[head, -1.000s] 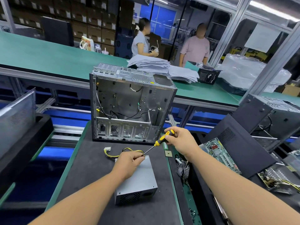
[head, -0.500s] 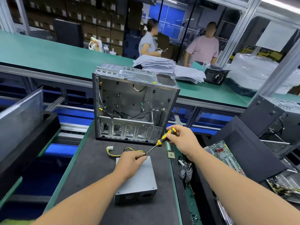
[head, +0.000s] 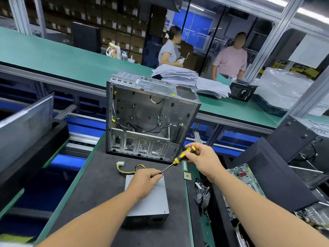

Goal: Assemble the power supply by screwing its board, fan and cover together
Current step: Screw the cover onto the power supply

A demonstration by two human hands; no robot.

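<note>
Steel case (head: 151, 120) stands open at the far end of my tabletop (head: 99, 184); the power supply (head: 151, 202) lies near me. My right grip (head: 203, 159) wraps the screwdriver (head: 178, 160), my left grip (head: 144, 182) pinching its tip. I should seat the tip squarely before turning.

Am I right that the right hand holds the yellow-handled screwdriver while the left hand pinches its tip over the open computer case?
Not quite. In the head view the left hand pinches the tip over the grey power supply, not the computer case. The right hand does hold the screwdriver.
</note>
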